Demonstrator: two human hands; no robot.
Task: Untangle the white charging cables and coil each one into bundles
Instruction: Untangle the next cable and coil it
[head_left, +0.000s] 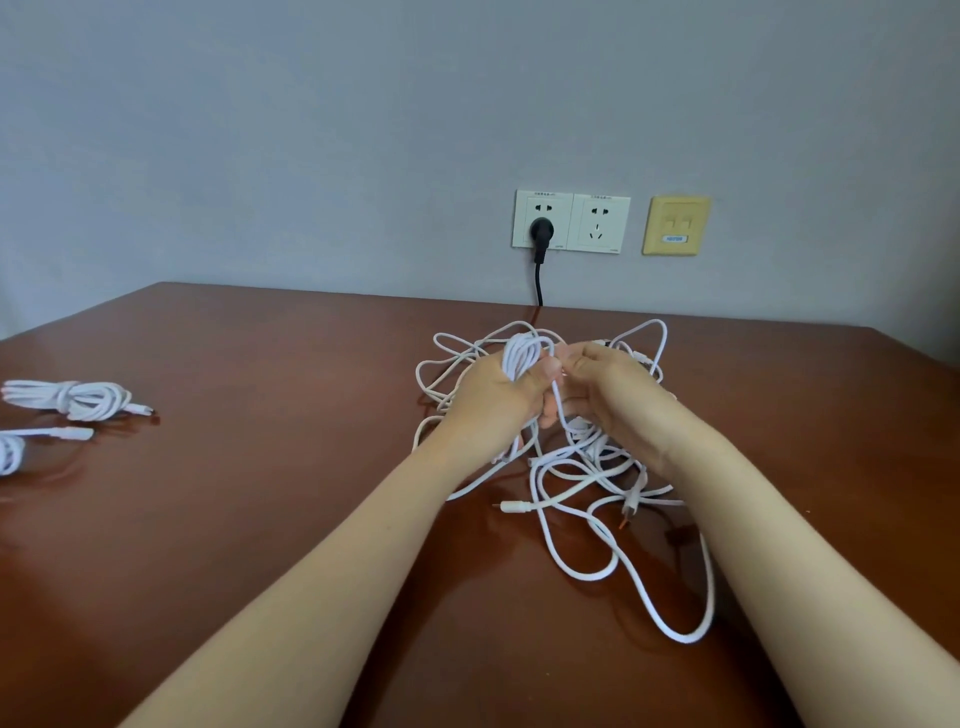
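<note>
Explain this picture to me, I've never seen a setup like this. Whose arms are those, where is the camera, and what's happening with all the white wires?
There is no machine here: a person works with bare hands, and the picture comes from a camera worn on their head, looking forward and down. The left hand grips a partly wound coil of white cable; the right hand pinches the loose strand running down from it. Beneath them on the brown wooden table lies a tangled heap of white charging cables. Two finished white cable bundles sit at the table's left. Behind, a black plug sits in a white wall socket.
</note>
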